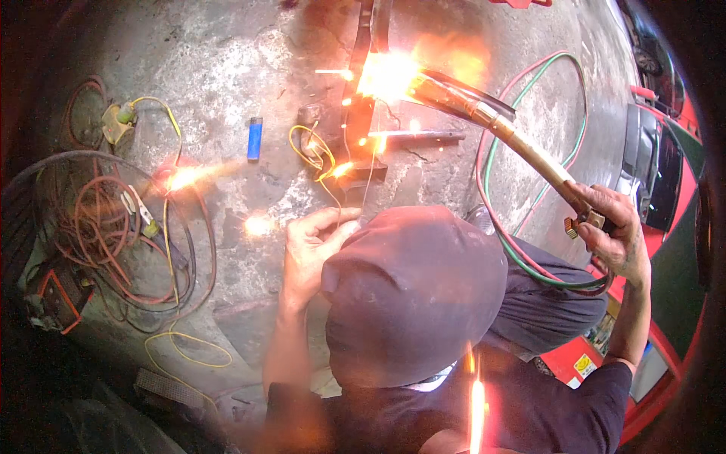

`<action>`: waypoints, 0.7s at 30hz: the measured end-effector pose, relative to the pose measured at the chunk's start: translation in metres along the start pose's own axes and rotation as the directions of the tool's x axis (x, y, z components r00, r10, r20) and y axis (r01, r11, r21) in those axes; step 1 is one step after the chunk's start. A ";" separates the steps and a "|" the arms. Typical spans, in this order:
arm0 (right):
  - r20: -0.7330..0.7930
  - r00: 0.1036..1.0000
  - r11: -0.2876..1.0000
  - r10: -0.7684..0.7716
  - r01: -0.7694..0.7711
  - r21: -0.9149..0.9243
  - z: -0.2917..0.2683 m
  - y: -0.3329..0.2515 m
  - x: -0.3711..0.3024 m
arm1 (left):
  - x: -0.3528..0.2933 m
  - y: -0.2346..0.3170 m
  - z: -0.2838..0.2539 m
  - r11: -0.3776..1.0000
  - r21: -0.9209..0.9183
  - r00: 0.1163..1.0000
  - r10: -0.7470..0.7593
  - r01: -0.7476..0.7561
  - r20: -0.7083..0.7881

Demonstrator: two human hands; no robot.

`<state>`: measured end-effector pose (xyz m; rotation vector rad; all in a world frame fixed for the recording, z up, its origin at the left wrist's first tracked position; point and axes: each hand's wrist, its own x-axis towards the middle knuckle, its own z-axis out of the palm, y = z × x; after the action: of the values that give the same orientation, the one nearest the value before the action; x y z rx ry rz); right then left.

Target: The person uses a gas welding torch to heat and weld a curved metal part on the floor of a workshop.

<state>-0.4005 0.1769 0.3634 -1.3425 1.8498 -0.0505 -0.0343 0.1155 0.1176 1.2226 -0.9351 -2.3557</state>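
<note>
My right hand (620, 231) is wrapped round the rear end of a brass-coloured gas torch (522, 145), which points up and left. At its tip a glaring flame (389, 76) hides the spot where it meets a narrow upright metal piece (361, 121). Red and green hoses (541, 281) run under my right wrist. My left hand (308, 253) is closed in a pinch around a thin rod or wire (339, 209) that rises toward a yellow loop below the flame. Between my arms, a large rounded shape in dark cloth (416, 295) covers part of the left fingertips.
A blue lighter (255, 141) lies on the concrete floor left of the flame. Tangled cables (106, 234) with a clamp (136, 208) spread across the left. A short metal bar (427, 137) lies below the torch. Bright sparks or glare spots dot the view. Red equipment lines the right.
</note>
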 end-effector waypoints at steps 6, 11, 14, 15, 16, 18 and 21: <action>-0.007 1.000 1.000 0.017 -0.017 0.024 0.001 -0.001 -0.001 | 0.003 -0.001 0.001 0.996 0.084 1.000 0.021 -0.021 0.000; -0.008 1.000 0.999 0.018 -0.018 0.032 0.002 -0.002 0.000 | 0.003 -0.003 0.001 0.998 0.058 1.000 0.020 -0.019 -0.005; -0.008 1.000 1.000 0.015 -0.015 0.022 0.002 -0.001 0.000 | 0.004 -0.005 0.000 0.997 0.071 0.999 0.032 -0.031 -0.003; -0.008 1.000 1.000 0.015 -0.014 0.023 0.002 -0.001 0.000 | 0.004 -0.006 -0.001 0.996 0.079 0.999 0.045 -0.045 0.001; -0.008 1.000 0.999 0.020 -0.020 0.026 0.002 0.000 0.000 | 0.004 -0.005 0.000 0.996 0.079 0.999 0.044 -0.044 0.002; -0.009 1.000 0.999 0.027 -0.026 0.028 0.002 0.000 -0.001 | 0.004 -0.001 0.001 0.994 0.098 0.999 0.048 -0.047 0.001; -0.006 1.000 0.999 0.014 -0.014 0.029 0.001 0.001 0.000 | 0.003 0.000 0.001 0.995 0.087 0.999 0.044 -0.043 -0.003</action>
<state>-0.4003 0.1777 0.3624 -1.3107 1.8562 -0.0742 -0.0375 0.1140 0.1164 1.2275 -1.0624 -2.2988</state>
